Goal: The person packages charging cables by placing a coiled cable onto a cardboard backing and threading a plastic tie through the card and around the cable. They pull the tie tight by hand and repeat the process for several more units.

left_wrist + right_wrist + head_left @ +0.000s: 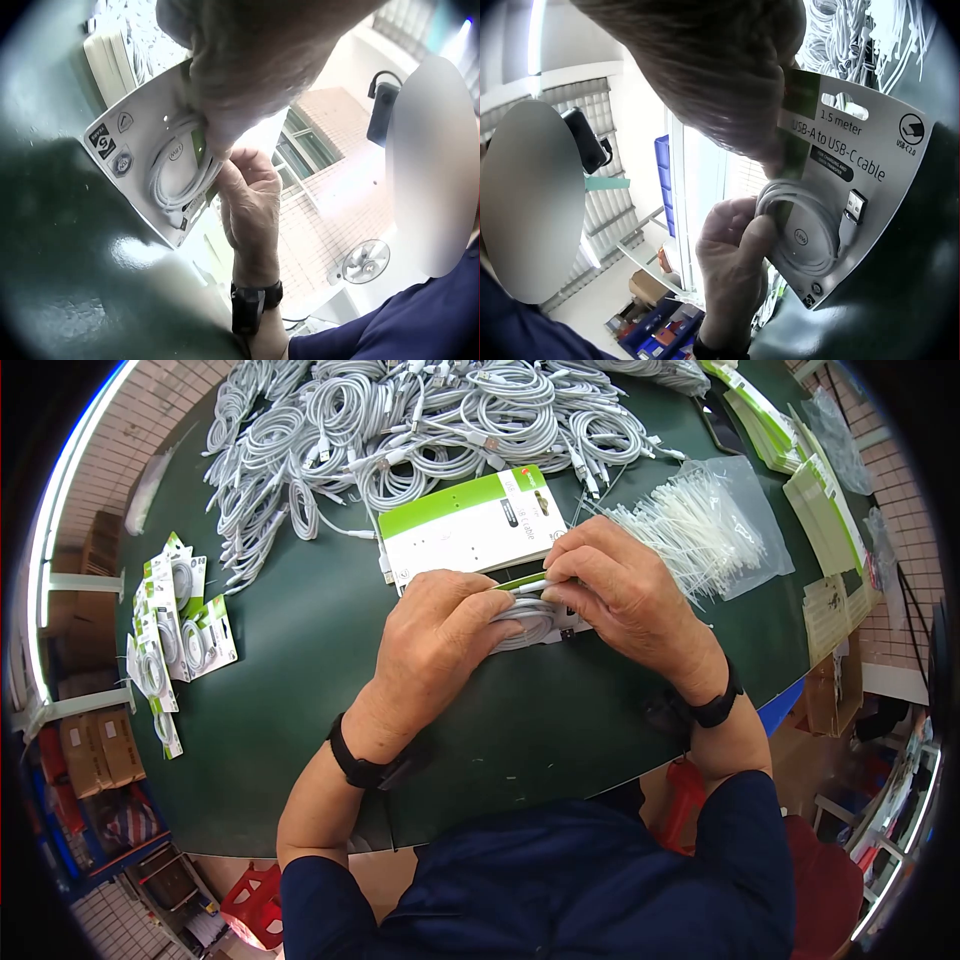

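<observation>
A coiled white cable [530, 622] lies against a white and green card, held in both hands near the table's middle. In the right wrist view the card [870, 161] shows printed text and a hang hole, with the coil [810, 251] and its USB plug [855, 206] on its face. The left hand [435, 640] pinches the card and coil at one side. Opposite it, the right hand [630, 600] pinches the card's upper edge. Both hands' fingertips nearly meet at the green strip. Behind them lies a stack of flat cards [465, 525].
Many coiled grey-white cables [400, 420] cover the back of the dark green table [300, 690]. Carded cables [165, 635] lie at the left. White zip ties [690, 535] on a plastic bag, a phone [720, 425] and green-white card stacks [825, 510] are at the right.
</observation>
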`<state>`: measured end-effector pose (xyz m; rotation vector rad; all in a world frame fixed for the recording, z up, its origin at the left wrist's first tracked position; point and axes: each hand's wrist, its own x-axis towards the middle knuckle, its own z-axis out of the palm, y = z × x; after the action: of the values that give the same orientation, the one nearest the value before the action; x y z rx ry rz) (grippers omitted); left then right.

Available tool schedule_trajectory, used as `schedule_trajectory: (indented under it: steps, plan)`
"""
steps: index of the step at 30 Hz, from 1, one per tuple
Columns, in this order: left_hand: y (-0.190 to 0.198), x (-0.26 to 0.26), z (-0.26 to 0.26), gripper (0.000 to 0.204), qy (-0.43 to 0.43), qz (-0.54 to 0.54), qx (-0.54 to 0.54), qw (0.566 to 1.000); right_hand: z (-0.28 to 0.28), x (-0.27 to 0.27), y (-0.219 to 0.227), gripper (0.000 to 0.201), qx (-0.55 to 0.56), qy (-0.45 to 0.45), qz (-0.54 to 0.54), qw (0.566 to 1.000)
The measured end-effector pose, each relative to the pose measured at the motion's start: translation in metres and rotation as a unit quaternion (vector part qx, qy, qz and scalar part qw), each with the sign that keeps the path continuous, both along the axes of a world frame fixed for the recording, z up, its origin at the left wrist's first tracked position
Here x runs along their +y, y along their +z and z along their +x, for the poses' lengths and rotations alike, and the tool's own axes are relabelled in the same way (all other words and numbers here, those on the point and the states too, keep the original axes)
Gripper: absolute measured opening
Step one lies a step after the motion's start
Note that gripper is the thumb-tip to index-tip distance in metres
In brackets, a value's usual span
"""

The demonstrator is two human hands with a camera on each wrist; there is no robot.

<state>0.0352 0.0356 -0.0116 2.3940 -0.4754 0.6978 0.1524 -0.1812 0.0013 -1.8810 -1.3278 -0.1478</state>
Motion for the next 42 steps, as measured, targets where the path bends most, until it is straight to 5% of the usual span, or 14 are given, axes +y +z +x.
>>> schedule_trajectory:
  steps: [13, 36, 39, 42]
  plan:
    - [-0.001, -0.006, 0.001, 0.024, 0.028, 0.064, -0.060, 0.996, -0.001, -0.003, 0.006, 0.021, 0.019, 0.021, 0.007, 1.000]
    - [-0.008, -0.002, 0.002, 0.032, 0.012, 0.023, -0.072, 0.997, 0.002, -0.006, 0.015, 0.022, 0.063, 0.027, -0.004, 0.998]
    - [-0.008, 0.000, 0.001, 0.032, 0.023, -0.001, -0.048, 0.999, 0.019, -0.016, 0.022, 0.014, 0.116, -0.050, 0.040, 0.991]
    - [-0.006, 0.004, 0.000, 0.030, 0.032, -0.039, -0.007, 0.999, 0.038, -0.029, 0.015, 0.007, 0.123, -0.205, -0.043, 0.970]
